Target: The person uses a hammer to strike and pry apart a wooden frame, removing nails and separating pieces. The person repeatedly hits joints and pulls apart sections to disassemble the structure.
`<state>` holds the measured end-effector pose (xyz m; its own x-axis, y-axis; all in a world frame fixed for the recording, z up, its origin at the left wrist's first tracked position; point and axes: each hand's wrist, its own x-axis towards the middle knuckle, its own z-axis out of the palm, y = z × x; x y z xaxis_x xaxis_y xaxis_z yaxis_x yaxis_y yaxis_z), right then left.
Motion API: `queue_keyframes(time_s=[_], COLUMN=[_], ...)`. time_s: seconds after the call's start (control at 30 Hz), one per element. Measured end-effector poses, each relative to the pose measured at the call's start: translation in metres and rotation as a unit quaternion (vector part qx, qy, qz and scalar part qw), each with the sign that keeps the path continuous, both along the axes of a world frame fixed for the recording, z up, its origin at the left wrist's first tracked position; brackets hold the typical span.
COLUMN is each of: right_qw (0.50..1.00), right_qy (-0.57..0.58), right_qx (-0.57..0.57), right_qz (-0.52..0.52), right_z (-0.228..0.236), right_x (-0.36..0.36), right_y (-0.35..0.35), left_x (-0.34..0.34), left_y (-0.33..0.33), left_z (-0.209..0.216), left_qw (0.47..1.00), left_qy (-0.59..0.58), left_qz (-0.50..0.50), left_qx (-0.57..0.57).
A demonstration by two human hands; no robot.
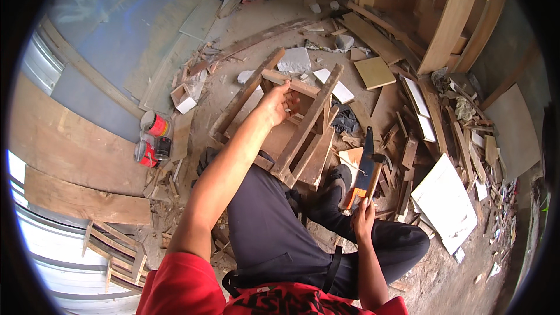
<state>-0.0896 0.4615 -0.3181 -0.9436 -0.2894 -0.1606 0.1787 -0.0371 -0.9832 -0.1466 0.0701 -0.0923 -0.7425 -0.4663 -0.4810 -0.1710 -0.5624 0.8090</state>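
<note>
A small wooden frame (309, 125), built of rough rails and crossbars like a stool or little table, lies tilted before my legs. My left hand (279, 104) reaches over it beside the far crossbar, fingers loosely bent and apart, with nothing visible in them. Low on the right, my right hand (364, 217) is closed round the wooden handle of a hammer (374, 184), whose dark metal head points up and away from me. Just left of the hammer is a handsaw (366, 160) with a dark blade and orange handle, close to my shoe (335, 189).
Paint cans (154, 123) stand at the left near leaning boards (76, 122). Scrap wood and a white panel (448, 204) litter the right side. Tall planks (452, 20) lean at the back right. A grey block (294, 60) lies beyond the frame.
</note>
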Motion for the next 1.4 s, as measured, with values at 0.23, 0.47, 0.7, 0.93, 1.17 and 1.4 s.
queue_keyframes(time_s=[0.23,0.47,0.7,0.93,1.17,1.4], right_qw=[0.997,0.917,0.815,0.770,0.593,0.754], right_qy=[0.058,0.195,0.156,0.489,0.231,0.156], right_qx=[0.045,0.341,0.558,0.369,0.443,0.390], right_qz=[0.009,-0.069,-0.011,0.177,0.631,0.505], right_z=[-0.020,-0.021,-0.063,-0.013,-0.141,-0.160], right_x=[-0.002,-0.030,-0.061,0.008,0.116,0.108], right_y=[-0.005,0.005,0.007,-0.054,-0.090,-0.101], left_x=[0.002,0.012,0.097,0.112,0.108,0.112], left_y=[-0.012,-0.010,0.063,0.073,0.080,0.082], left_z=[-0.008,0.013,0.052,0.038,0.033,0.041], left_qw=[1.000,0.988,0.790,0.741,0.707,0.718], left_qy=[-0.003,-0.015,-0.065,-0.039,-0.004,-0.073], left_qz=[-0.003,-0.081,-0.303,-0.250,-0.189,-0.201], left_qx=[-0.016,-0.128,-0.529,-0.622,-0.682,-0.662])
